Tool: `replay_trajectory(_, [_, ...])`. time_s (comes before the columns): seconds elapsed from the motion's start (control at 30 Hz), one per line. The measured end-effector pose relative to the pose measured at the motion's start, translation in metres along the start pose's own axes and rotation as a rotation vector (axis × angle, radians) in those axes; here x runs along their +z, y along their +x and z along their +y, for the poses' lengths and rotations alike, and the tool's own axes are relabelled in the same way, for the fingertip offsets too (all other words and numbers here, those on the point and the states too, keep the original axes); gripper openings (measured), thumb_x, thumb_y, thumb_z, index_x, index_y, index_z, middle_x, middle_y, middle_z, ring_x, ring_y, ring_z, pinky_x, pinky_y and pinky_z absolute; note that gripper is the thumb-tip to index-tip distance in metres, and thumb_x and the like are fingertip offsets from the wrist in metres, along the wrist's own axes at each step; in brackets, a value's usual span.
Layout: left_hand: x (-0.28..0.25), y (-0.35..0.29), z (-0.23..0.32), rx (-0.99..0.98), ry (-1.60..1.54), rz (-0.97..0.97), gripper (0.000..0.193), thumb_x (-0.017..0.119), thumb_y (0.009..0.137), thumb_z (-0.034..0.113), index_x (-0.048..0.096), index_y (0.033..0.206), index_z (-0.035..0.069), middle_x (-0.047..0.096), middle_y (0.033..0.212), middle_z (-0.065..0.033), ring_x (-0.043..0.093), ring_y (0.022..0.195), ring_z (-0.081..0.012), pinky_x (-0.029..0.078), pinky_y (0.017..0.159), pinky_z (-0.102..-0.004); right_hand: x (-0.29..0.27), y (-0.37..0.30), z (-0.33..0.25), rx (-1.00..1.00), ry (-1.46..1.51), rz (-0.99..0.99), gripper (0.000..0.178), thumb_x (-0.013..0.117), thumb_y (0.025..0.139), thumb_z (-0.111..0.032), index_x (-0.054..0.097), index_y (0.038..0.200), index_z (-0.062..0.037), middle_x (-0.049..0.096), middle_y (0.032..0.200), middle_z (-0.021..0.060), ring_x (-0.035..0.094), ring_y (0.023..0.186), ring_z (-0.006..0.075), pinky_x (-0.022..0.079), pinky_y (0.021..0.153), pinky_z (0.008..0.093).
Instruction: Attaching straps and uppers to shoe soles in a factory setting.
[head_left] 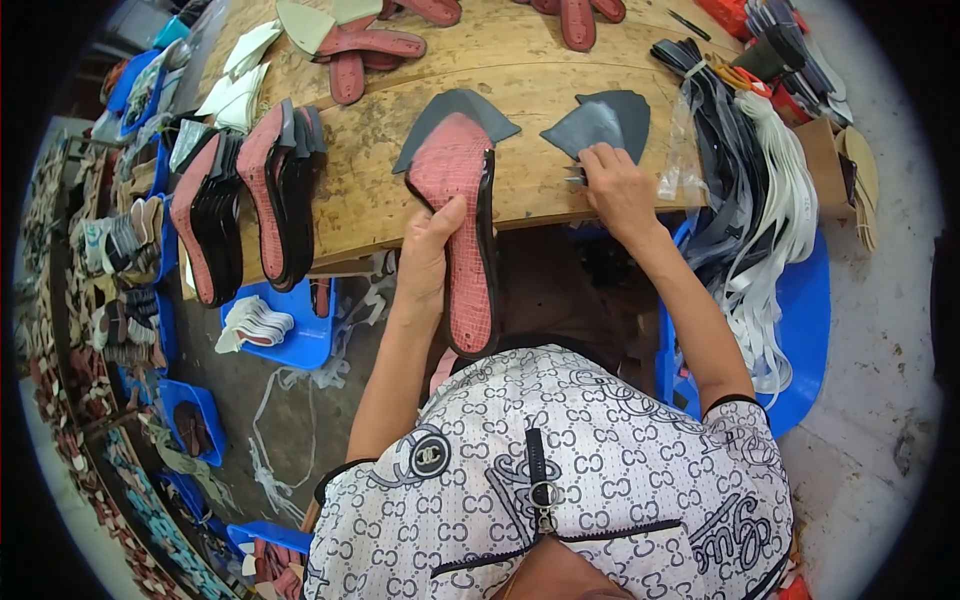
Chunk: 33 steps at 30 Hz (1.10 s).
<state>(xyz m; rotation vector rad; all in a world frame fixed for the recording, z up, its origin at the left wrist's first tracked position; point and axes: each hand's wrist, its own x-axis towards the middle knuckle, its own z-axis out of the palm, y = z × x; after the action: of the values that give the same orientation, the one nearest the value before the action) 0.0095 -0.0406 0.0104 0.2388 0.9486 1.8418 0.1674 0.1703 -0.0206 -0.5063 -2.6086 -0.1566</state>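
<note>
My left hand [425, 258] grips a red shoe insole [466, 265] with a black edge, thumb across its waist. The insole is tilted toe-up at the table's near edge, heel toward me. A dark grey piece of upper material [478, 105] shows behind its toe; I cannot tell whether it is joined on. My right hand [618, 190] is at the table edge, fingers bent and closed, touching the lower edge of a small pile of dark grey upper pieces [592, 126]. A small dark, metallic-looking thing pokes out by its fingertips, too small to name.
Two stacks of red-topped insoles [262, 190] overhang the wooden table [530, 80] at left. More red insoles [375, 45] lie at the far side. Black and white strips [770, 190] hang at right over a blue bin [805, 320]. Shelves of shoe parts [75, 350] stand left.
</note>
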Motion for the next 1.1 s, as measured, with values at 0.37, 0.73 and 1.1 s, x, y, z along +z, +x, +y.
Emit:
replay_trajectory(0.37, [-0.002, -0.014, -0.002, 0.085, 0.268, 0.064, 0.025, 0.061, 0.092, 0.021, 0.064, 0.102, -0.002, 0.07, 0.089, -0.0095, 0.067, 0.079, -0.0173, 0.054, 0.075, -0.0297, -0.008, 0.002, 0.016, 0.729, 0.821, 0.254, 0.014, 0.065, 0.083, -0.013, 0.066, 0.092, -0.0028, 0.066, 0.082, 0.0084, 0.061, 0.07, 0.0176, 0.047, 0.064, 0.0293])
replay_trajectory(0.73, [0.015, 0.022, -0.042, -0.004, -0.12, -0.003, 0.026, 0.059, 0.092, 0.016, 0.061, 0.109, -0.003, 0.068, 0.103, -0.0108, 0.064, 0.097, -0.0207, 0.048, 0.094, -0.0354, 0.001, 0.012, -0.001, 0.565, 0.811, -0.376, 0.024, 0.063, 0.078, -0.021, 0.065, 0.091, -0.0009, 0.064, 0.081, 0.0183, 0.064, 0.078, 0.032, 0.047, 0.072, 0.0389])
replay_trajectory(1.1, [0.036, 0.054, -0.057, -0.098, -0.015, -0.033, 0.012, 0.065, 0.09, 0.012, 0.066, 0.096, 0.002, 0.068, 0.096, -0.0041, 0.063, 0.09, -0.0122, 0.048, 0.085, -0.0264, -0.024, 0.002, 0.073, 0.917, 1.296, 0.495, 0.01, 0.065, 0.082, -0.012, 0.059, 0.084, -0.0042, 0.063, 0.086, 0.0034, 0.058, 0.07, 0.0128, 0.046, 0.056, 0.0294])
